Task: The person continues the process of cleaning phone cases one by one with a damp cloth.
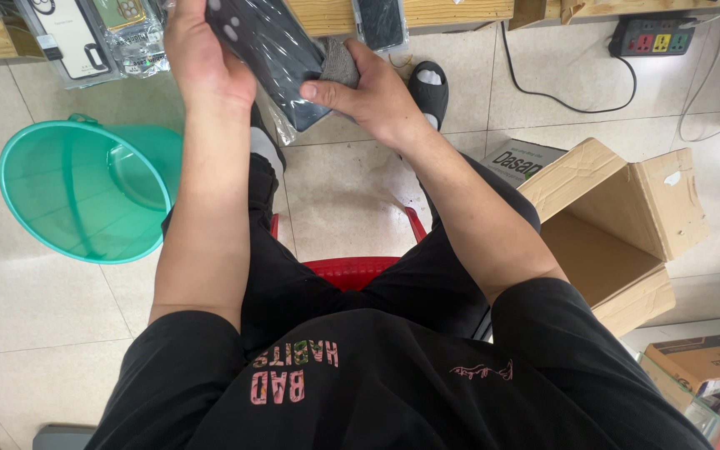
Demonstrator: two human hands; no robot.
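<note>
Pale tiled floor point(52, 317) below; both hands' fingers point(327, 90) closed around a dark phone case point(272, 54) and grey cloth point(339, 62).

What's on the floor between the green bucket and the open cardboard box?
In the head view, the person's legs in black trousers and the red stool sit between the bucket and box.

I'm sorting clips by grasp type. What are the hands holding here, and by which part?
Both hold a dark phone case in a clear sleeve: left hand grips its upper left edge, right hand pinches the lower right corner.
</note>
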